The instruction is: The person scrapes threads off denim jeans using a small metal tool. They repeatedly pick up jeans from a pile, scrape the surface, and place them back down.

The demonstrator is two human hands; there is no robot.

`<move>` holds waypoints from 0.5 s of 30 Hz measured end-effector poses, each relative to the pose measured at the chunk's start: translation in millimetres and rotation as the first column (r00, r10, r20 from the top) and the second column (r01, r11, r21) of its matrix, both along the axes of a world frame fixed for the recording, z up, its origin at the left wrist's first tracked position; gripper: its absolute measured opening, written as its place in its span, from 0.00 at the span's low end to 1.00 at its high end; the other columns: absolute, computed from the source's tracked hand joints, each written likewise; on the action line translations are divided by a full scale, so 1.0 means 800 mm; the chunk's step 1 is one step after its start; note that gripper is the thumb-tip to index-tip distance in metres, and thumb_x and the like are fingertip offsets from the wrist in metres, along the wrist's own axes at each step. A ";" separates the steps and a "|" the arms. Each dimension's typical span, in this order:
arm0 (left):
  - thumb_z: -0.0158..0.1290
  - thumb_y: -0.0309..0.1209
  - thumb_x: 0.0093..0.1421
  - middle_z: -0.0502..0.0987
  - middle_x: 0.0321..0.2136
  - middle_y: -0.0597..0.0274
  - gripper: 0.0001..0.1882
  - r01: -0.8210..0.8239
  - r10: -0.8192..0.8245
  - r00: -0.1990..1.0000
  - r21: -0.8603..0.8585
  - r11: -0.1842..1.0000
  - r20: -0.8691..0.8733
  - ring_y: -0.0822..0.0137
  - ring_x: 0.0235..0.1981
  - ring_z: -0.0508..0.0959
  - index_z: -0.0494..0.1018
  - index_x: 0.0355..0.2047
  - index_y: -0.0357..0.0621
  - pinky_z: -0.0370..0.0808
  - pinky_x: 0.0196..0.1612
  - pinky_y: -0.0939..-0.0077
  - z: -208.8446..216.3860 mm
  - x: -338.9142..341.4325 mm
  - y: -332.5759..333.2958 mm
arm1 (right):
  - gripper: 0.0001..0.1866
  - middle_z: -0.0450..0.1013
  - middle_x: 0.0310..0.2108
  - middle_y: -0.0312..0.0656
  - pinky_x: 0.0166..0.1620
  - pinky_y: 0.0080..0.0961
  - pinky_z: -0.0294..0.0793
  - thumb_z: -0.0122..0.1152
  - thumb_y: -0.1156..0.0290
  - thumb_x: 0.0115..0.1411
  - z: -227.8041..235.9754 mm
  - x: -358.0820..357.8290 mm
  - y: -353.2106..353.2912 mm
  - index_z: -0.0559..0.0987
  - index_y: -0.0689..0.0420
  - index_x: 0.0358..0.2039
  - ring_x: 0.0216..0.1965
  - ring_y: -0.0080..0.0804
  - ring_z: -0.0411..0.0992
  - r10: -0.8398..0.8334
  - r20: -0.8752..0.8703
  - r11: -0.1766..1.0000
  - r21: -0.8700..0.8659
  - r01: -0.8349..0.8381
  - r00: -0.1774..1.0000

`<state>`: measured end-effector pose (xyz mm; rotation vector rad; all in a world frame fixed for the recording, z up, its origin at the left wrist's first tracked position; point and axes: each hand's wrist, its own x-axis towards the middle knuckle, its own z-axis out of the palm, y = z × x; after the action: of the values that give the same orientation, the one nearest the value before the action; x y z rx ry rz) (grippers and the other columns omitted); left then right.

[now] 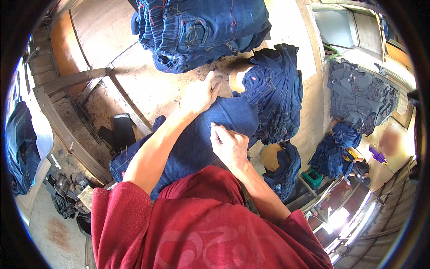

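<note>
Dark blue denim jeans (190,150) lie across my lap, spread under both arms. My left hand (201,95) is just past their far edge, its fingers stretched out and apart, with nothing seen in them. Over the middle of the denim, my right hand (230,145) is closed with thumb and forefinger pinched together. Whatever is in that pinch is too small to make out. Ahead of my hands rises a stack of folded jeans (201,31) with gathered waists and loose coloured threads. A heap of crumpled jeans (277,94) sits just right of the lap.
More denim (285,170) hangs over a round stool at my right. Beyond are a dark garment pile (360,94), a green crate (312,178) and another person (359,168) beside denim. A metal frame (58,121) and a dark phone-like object (123,130) are on the left.
</note>
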<state>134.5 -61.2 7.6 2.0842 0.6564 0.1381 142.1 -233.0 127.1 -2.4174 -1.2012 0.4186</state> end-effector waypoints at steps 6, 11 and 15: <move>0.59 0.43 0.72 0.80 0.20 0.40 0.18 0.009 -0.008 1.000 0.066 0.998 -0.029 0.38 0.23 0.83 0.74 0.57 0.50 0.80 0.30 0.42 -0.002 0.000 -0.001 | 0.03 0.79 0.20 0.39 0.23 0.31 0.77 0.73 0.74 0.62 0.011 0.001 -0.005 0.85 0.54 0.34 0.17 0.33 0.78 -0.053 -0.067 0.999 -0.012 0.052 0.996; 0.58 0.42 0.73 0.80 0.20 0.40 0.18 0.007 -0.007 1.000 0.017 1.000 0.013 0.38 0.23 0.83 0.74 0.57 0.50 0.80 0.30 0.43 0.005 0.000 0.001 | 0.03 0.78 0.18 0.40 0.23 0.31 0.77 0.72 0.75 0.63 0.003 0.005 -0.001 0.84 0.55 0.32 0.18 0.32 0.80 -0.003 -0.020 1.000 0.019 0.003 1.000; 0.57 0.41 0.73 0.80 0.20 0.40 0.17 0.009 -0.009 1.000 0.017 1.000 -0.018 0.38 0.23 0.83 0.73 0.57 0.53 0.80 0.30 0.43 0.009 0.001 0.001 | 0.05 0.78 0.18 0.39 0.23 0.30 0.77 0.71 0.74 0.64 0.006 0.004 -0.006 0.83 0.54 0.31 0.17 0.32 0.79 0.021 -0.015 0.996 -0.083 -0.023 1.000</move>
<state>135.4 -60.0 14.9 2.1067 0.6589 0.1207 145.4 -238.0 131.8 -2.4689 -1.2281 0.5016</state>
